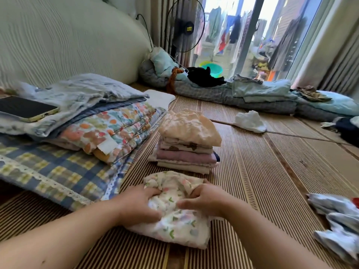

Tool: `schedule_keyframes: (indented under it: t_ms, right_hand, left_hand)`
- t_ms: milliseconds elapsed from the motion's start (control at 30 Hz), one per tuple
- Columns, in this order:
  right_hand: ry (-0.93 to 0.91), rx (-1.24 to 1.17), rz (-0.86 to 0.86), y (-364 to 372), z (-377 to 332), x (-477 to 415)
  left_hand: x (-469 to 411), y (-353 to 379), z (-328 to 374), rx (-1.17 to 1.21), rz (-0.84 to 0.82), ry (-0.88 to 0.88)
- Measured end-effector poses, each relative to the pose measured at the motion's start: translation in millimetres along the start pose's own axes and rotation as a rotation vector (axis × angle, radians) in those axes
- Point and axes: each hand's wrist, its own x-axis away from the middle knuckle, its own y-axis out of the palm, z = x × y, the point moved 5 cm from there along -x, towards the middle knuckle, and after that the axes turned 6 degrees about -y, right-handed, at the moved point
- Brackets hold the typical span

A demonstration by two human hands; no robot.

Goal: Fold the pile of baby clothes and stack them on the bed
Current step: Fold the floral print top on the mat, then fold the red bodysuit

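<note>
Soft, crumpled floral garment (174, 230) on a ribbed woven mat (252, 171); squared folded stack (186, 156) at twelve o'clock. Left hand (139, 202) and right hand (204, 199) both clutch its fabric, fingers curled.

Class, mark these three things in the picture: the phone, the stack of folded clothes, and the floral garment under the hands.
phone (25, 108): head view, middle of its dark screen.
stack of folded clothes (184, 157): head view, pink layer midway down.
floral garment (178, 230): head view, flat near part.
</note>
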Motion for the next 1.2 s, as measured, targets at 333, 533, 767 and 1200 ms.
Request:
schedule_keyframes:
  t_ms: [333, 533, 767, 1200]
  right_hand:
    - [0.15, -0.064, 0.214, -7, 31, 14]
    - [0.028, 0.049, 0.414, -55, 52, 102]
    - [0.201, 0.165, 0.546, -98, 194, 230]
    - [0.537, 0.179, 0.696, -101, 363, 299]
  left_hand:
    - [28, -16, 19, 0.122, 0.202, -0.207]
    - [40, -22, 116, -0.025, 0.29, 0.013]
    - [75, 64, 323, -0.116, 0.152, 0.482]
    - [44, 180, 503, -0.449, 0.181, 0.688]
